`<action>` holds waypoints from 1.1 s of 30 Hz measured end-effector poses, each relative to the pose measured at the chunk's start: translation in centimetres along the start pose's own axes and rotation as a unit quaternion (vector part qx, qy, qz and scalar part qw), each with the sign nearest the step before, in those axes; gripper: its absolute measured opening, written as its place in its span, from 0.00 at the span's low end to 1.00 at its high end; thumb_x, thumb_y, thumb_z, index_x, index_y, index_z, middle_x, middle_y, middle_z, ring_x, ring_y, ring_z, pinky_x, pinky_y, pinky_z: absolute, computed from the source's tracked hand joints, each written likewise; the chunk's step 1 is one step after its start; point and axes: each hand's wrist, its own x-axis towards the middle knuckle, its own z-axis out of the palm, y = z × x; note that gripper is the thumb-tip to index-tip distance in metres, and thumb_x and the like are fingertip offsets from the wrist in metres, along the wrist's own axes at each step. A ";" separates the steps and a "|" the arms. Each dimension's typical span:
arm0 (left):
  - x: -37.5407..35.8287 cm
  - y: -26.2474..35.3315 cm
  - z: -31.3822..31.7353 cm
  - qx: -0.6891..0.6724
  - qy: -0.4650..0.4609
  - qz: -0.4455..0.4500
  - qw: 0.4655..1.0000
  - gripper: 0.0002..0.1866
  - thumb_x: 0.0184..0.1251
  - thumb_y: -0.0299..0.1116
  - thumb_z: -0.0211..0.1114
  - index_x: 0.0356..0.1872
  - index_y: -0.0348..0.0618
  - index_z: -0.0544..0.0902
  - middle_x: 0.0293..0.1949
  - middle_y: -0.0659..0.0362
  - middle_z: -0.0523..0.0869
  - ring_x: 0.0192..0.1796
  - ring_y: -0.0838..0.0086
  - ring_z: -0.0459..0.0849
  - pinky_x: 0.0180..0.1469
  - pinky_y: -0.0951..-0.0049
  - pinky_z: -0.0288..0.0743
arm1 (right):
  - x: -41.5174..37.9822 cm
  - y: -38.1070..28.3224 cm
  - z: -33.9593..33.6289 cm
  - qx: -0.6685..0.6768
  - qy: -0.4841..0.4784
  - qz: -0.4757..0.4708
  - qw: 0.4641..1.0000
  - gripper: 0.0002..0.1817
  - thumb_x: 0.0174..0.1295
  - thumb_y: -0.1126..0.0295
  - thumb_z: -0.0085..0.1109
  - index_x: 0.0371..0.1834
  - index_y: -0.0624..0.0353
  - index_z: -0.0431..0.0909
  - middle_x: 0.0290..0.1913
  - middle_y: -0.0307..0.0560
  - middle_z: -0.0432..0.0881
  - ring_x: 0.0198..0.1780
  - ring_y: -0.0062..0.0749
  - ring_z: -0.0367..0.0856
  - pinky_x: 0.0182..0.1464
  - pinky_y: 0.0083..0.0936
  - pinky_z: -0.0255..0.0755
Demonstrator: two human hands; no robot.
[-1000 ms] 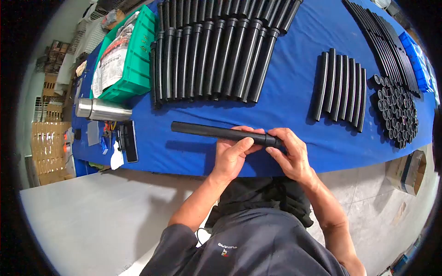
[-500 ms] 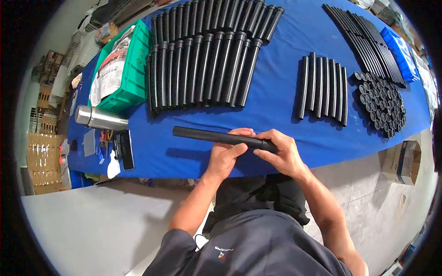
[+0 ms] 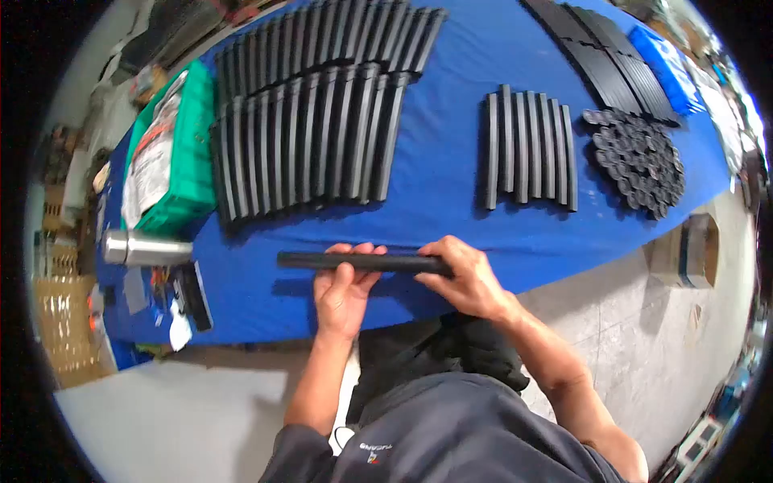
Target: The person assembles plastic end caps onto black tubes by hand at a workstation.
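Across the near edge of the blue table, both hands hold a black tube (image 3: pixel 393 263) nearly level. My left hand (image 3: pixel 345 291) is wrapped round its left half, the thumb on the near side and the fingers behind. My right hand (image 3: pixel 467 278) grips the right end between thumb and fingers, which hides that end. Beyond the hands, several loose black tubes (image 3: pixel 531 149) lie side by side. To their right is a cluster of short round black caps (image 3: pixel 640 165). Two rows of black tubes with thicker upper ends (image 3: pixel 310 141) lie at the left.
A green crate (image 3: pixel 191 153) with printed paper stands at the left, a steel flask (image 3: pixel 149 248) lying below it. Near the left edge are a dark phone-like object (image 3: pixel 192 296) and small tools. Thin black strips (image 3: pixel 616 68) lie back right beside a blue tray (image 3: pixel 667 71).
My left hand has slid left along the tube, away from my right hand. The tube has turned closer to level. The whole view has shifted and is slightly blurred.
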 end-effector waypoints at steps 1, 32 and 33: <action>-0.1 0.0 0.2 0.004 0.003 -0.004 1.000 0.20 0.74 0.33 0.67 0.63 0.43 0.75 0.60 0.45 0.84 0.67 0.47 0.80 0.70 0.48 0.76 | -0.1 0.4 0.1 -0.013 0.014 -0.033 0.999 0.19 0.58 0.71 0.73 0.51 0.61 0.79 0.41 0.54 0.81 0.43 0.52 0.84 0.45 0.42 0.79; 0.0 -0.1 -0.9 -0.019 -0.025 -0.005 1.000 0.19 0.70 0.25 0.69 0.58 0.44 0.74 0.57 0.44 0.85 0.65 0.47 0.82 0.64 0.48 0.84 | -1.1 0.6 2.0 0.088 0.044 -0.103 0.990 0.19 0.66 0.67 0.68 0.54 0.64 0.75 0.41 0.56 0.78 0.45 0.53 0.82 0.44 0.40 0.77; 0.0 -0.2 -1.0 -0.018 -0.026 0.001 0.999 0.19 0.70 0.24 0.69 0.58 0.44 0.74 0.57 0.44 0.85 0.65 0.47 0.82 0.63 0.48 0.84 | -1.0 0.8 1.7 0.105 0.032 -0.085 0.990 0.19 0.67 0.66 0.67 0.55 0.64 0.75 0.41 0.56 0.79 0.45 0.53 0.83 0.45 0.40 0.77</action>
